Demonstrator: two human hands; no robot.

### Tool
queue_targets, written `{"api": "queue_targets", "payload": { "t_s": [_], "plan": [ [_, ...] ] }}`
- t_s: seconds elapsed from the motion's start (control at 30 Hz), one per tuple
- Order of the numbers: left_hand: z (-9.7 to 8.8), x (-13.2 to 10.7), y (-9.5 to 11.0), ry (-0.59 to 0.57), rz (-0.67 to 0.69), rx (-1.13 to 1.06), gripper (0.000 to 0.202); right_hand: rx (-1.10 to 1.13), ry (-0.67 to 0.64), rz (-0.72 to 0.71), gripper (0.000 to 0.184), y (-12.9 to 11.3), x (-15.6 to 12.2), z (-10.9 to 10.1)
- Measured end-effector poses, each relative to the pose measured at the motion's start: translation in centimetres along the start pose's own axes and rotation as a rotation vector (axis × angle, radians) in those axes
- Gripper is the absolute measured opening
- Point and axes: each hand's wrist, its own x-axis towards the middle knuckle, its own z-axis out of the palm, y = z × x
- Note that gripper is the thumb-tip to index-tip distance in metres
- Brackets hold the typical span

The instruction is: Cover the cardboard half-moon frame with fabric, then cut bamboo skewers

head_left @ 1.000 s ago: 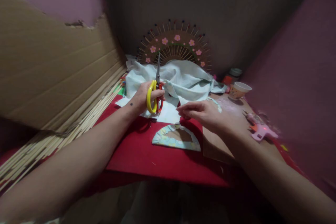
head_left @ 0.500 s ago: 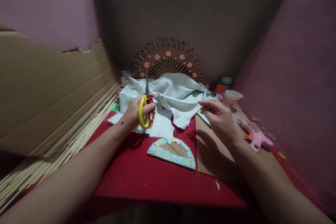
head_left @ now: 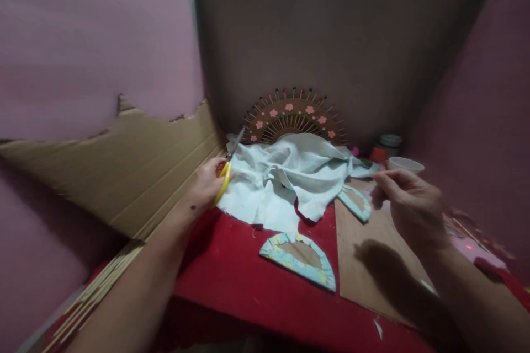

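My two hands are well apart. My left hand is closed around the scissors, with the yellow handle towards me and the blades slanting up and away to the right. My right hand is raised, thumb and fingertips drawn together; I cannot tell whether anything is pinched between them.

The pale cloth lies crumpled between my hands and a little beyond them, its left edge just beside the scissors. Nearer to me, below the cloth, a half-round piece wrapped in patterned fabric lies flat on the red table cover. A second wrapped piece lies to the left of my right hand, by the edge of the brown board, which takes my hand's shadow.

Behind the cloth stands a fan with pink flowers and dark-tipped sticks. The cup is mostly hidden behind my right hand, so I cannot read its side. The jar beyond it is too blurred to make out any label. To my right, partly behind my forearm, lies a pink glue gun with a small red light.
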Motion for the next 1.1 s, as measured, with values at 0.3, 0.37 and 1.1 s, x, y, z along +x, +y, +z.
{"api": "queue_targets", "payload": {
  "t_s": [0.3, 0.37, 1.1],
  "plan": [
    [-2.7, 0.7, -2.6, -0.208, -0.152, 0.780, 0.033, -0.036, -0.117, -0.025, 0.020, 1.8, -0.5, 0.4],
    [-1.6, 1.4, -2.6, -0.211, -0.116, 0.783, 0.036, -0.036, -0.125, -0.031, 0.024, 2.1, -0.5, 0.4],
    [10.1, 6.7, 8.2, -0.381, 0.423, 0.261, 0.039, -0.277, -0.139, -0.179, 0.025, 3.9, -0.6, 1.3]
  ]
}}
